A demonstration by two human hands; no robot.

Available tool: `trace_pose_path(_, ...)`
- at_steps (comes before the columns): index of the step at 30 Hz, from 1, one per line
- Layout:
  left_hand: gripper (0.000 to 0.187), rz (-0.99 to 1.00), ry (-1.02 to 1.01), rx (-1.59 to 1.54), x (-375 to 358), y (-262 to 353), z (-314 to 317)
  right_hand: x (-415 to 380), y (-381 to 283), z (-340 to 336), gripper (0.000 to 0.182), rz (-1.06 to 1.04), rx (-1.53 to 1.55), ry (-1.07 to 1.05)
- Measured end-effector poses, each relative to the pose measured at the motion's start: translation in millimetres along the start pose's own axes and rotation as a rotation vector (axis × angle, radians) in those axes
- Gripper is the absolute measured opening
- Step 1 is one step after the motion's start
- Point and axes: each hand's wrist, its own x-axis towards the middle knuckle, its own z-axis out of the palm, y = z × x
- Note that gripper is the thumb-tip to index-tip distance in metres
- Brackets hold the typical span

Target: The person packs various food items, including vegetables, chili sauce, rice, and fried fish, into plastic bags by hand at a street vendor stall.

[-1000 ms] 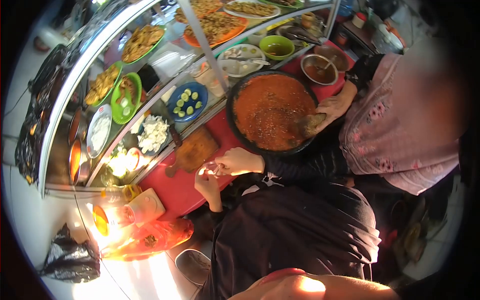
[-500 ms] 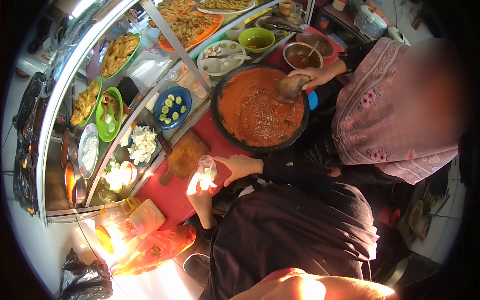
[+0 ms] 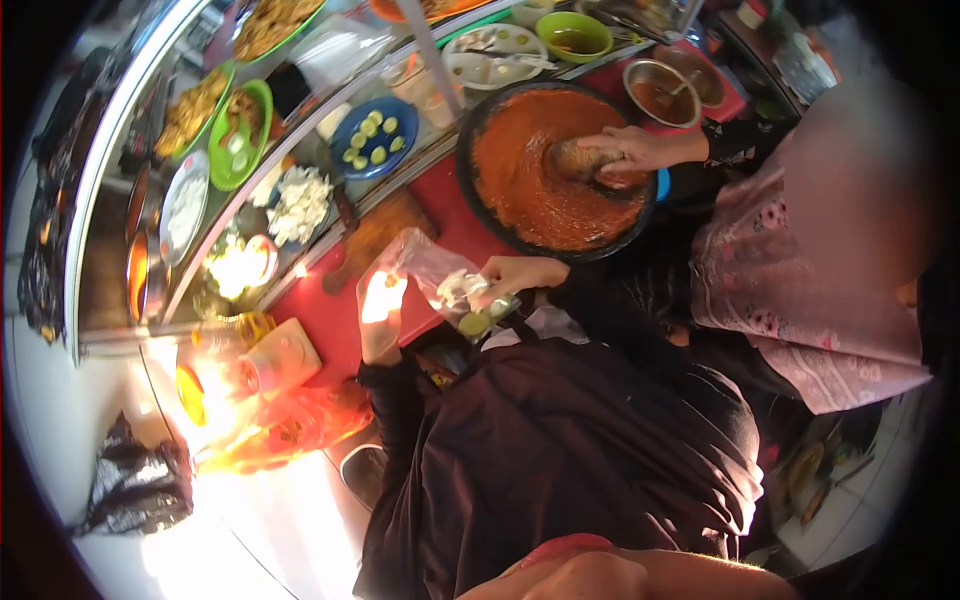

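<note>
My left hand (image 3: pixel 381 305), brightly sunlit, grips one end of a clear plastic bag (image 3: pixel 432 262) over the red counter. At the bag's lower right end, my right hand (image 3: pixel 520 280) is closed on the plastic. Whitish pieces (image 3: pixel 460 290) and green slices (image 3: pixel 476 322) that look like lime or cucumber show inside. Behind my hands lies a wooden cutting board (image 3: pixel 385 235). A co-worker's hand (image 3: pixel 635 150) presses a brownish pestle (image 3: pixel 578 160) into red sauce in a wide black mortar (image 3: pixel 490 215).
A glass display case holds a blue plate of green slices (image 3: pixel 372 165), chopped white pieces (image 3: pixel 300 205) and fried food (image 3: pixel 190 112). Metal bowls (image 3: pixel 640 90) stand beyond the mortar. The co-worker is close on my right. An orange bag (image 3: pixel 300 430) lies at lower left.
My hands have moved apart, and the bag, bunched between them before, is now stretched out with its contents visible. The co-worker's pestle has moved within the sauce. The view has shifted.
</note>
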Motion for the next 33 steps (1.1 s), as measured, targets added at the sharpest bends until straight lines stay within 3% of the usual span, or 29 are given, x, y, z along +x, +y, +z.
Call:
trace_pose_path(2, 0.047, 0.109, 0.023, 0.095, 6, 16, 13, -5, 0, -4, 0.04, 0.04, 0.04, -0.016)
trace_pose_path(3, 0.047, 0.187, -0.02, 0.456, 6, 32, 19, -5, -1, -6, 0.04, 0.078, 0.08, 0.001)
trace_pose_path(4, 0.047, 0.19, 0.0, 0.459, 6, 30, 13, -6, -6, -6, 0.04, 0.081, 0.075, -0.018)
trace_pose_path(7, 0.045, 0.071, 0.091, 0.241, 5, 12, -5, -4, -15, -5, 0.036, 0.155, 0.101, -0.001)
trace_pose_path(9, 0.039, -0.032, 0.158, -0.246, 0, 4, -14, 0, -12, 3, 0.035, 0.001, -0.179, 0.126)
trace_pose_path(12, 0.035, 0.034, 0.113, -0.251, -15, 22, -12, -3, -51, 17, 0.034, 0.12, -0.042, 0.015)
trace_pose_path(13, 0.035, 0.054, 0.13, -0.254, -21, 25, -11, 12, -11, 11, 0.043, -0.101, -0.214, 0.093)
trace_pose_path(16, 0.032, -0.095, 0.418, 0.193, -45, 38, 2, 29, -4, 12, 0.054, 0.03, -0.367, 0.163)
trace_pose_path(17, 0.031, -0.078, 0.441, 0.223, -55, 40, 7, 32, -29, 21, 0.058, 0.191, -0.368, 0.091)
trace_pose_path(20, 0.03, 0.01, 0.498, 0.306, -85, 43, 21, 75, -2, 16, 0.058, 0.115, -0.58, -0.019)
trace_pose_path(21, 0.032, 0.03, 0.552, 0.323, -94, 39, 20, 91, 4, 13, 0.049, 0.057, -0.728, 0.01)
trace_pose_path(23, 0.033, 0.067, 0.633, 0.343, -109, 32, 17, 140, 2, -1, 0.034, 0.087, -0.613, -0.046)
trace_pose_path(25, 0.035, 0.132, 0.828, 0.436, -127, 28, 14, 209, 7, -18, 0.029, -0.138, -0.686, 0.105)
trace_pose_path(26, 0.035, 0.138, 0.861, 0.436, -137, 29, 13, 234, -25, -16, 0.027, -0.207, -0.836, 0.151)
trace_pose_path(28, 0.037, 0.126, 0.968, 0.507, -155, 31, 12, 296, -49, -20, 0.046, -0.386, -0.71, 0.341)
trace_pose_path(29, 0.037, 0.13, 1.014, 0.505, -162, 31, 12, 296, -88, -2, 0.06, -0.312, -0.795, 0.389)
trace_pose_path(30, 0.037, 0.167, 1.063, 0.564, -169, 31, 13, 327, -85, 4, 0.062, -0.601, -1.008, 0.619)
trace_pose_path(32, 0.039, 0.198, 1.162, 0.613, -185, 25, 13, 358, -83, 26, 0.063, -0.671, -1.29, 0.749)
trace_pose_path(33, 0.04, 0.172, 1.193, 0.634, -194, 21, 12, 354, -102, 55, 0.058, -0.714, -1.129, 0.516)
